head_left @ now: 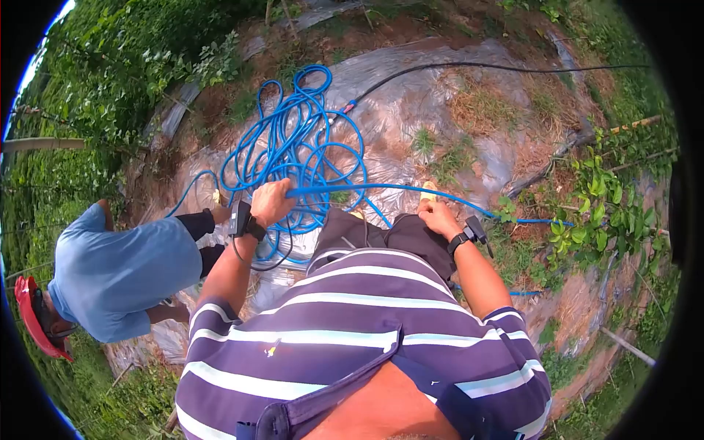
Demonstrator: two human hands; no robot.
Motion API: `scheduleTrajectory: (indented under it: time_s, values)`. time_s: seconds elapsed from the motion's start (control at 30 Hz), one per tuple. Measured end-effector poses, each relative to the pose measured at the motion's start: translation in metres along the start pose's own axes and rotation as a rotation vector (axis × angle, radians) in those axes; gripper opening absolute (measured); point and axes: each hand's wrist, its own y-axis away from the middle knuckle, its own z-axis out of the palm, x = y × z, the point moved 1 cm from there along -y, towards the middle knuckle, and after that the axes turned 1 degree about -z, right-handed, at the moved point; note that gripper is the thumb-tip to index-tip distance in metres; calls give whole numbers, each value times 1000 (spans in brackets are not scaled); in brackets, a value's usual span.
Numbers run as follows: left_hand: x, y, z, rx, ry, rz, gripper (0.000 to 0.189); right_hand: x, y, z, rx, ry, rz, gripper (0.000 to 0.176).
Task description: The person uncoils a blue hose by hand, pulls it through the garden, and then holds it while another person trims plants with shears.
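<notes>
My left hand (271,202) is closed around a blue hose (330,188), in front of my left thigh. From that grip the hose runs to the right in a shallow arc, toward the plants. My right hand (439,219) is over my right thigh, just on the near side of the raised hose. Its fingers look curled, and whatever is in them, if anything, is hidden. Beyond my left hand, a tangled heap of blue hose coils (301,139) covers the ground. A black hose (440,65) meets the coils at a pinkish-red fitting (347,108).
At the left a person in a blue shirt (125,257) and red cap (37,315) bends close to the coils. Silvery plastic sheeting (403,95) covers much of the soil. Leafy plants (594,213) and wooden poles (634,125) border the right side. Dense greenery (132,73) grows at upper left.
</notes>
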Motion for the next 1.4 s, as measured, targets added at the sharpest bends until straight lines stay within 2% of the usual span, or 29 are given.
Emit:
scheduleTrajectory:
  time_s: [0.03,0.1,0.17,0.23,0.3,0.43,0.47,0.5,0.57,0.6,0.63,0.7,0.77,0.83,0.9,0.97,1.03,1.07,1.1,1.23,1.3,1.37,1.4]
  values:
    - [4,-6,12,-20,7,-6,22,-6,1,-10,-7,-92,15,21]
    - [17,-16,29,-19,66,-13,23,0,-6,-22,-90,-48,30,19]
    - [43,-24,31,41,96,60,22,-22,-6,-54,-166,-270,245,21]
    - [66,-38,36,115,135,148,21,-26,-25,-71,-222,-236,221,22]
    - [93,-54,39,191,93,281,20,-30,-58,-79,-228,-242,-23,24]
    - [164,-91,38,281,97,320,17,-126,-103,-111,-403,-184,-425,35]
    - [183,-101,39,328,148,320,16,-148,-112,-120,-538,-181,-433,39]
    - [199,-116,38,383,191,328,15,-151,-127,-121,-578,-175,-464,39]
    - [229,-142,32,421,227,239,14,-158,-157,-126,-782,-175,-401,37]
    - [240,-151,25,479,223,221,12,-159,-167,-136,-864,-332,-336,36]
    - [245,-160,24,554,258,226,16,-163,-173,-150,-899,-311,-351,36]
    - [256,-172,21,616,324,166,20,-173,-181,-182,-873,-272,-224,32]
    - [255,-183,34,625,372,27,22,-188,-176,-211,-896,-303,-215,28]
    - [242,-190,53,630,411,-89,23,-188,-192,-235,-859,-110,-340,26]
    - [225,-192,74,728,442,-158,25,-188,-206,-256,-848,-103,-400,26]
    - [207,-188,81,713,432,-271,25,-184,-221,-277,-836,-97,-453,26]
    - [185,-185,85,745,417,-356,25,-178,-242,-299,-748,-249,-360,26]
    - [166,-184,101,746,348,-404,23,-175,-253,-308,-697,-288,-379,26]
    - [151,-179,112,663,359,-498,20,-171,-266,-319,-642,-327,-397,27]
    - [108,-168,150,597,407,-713,19,-121,-340,-357,-402,-395,-314,27]
    - [108,-182,136,538,484,-686,19,-90,-367,-365,-299,-235,-276,23]
    - [116,-214,128,665,556,-595,21,-42,-404,-370,-360,33,-180,25]
    - [126,-226,104,636,590,-568,27,-19,-415,-367,-312,240,-147,27]
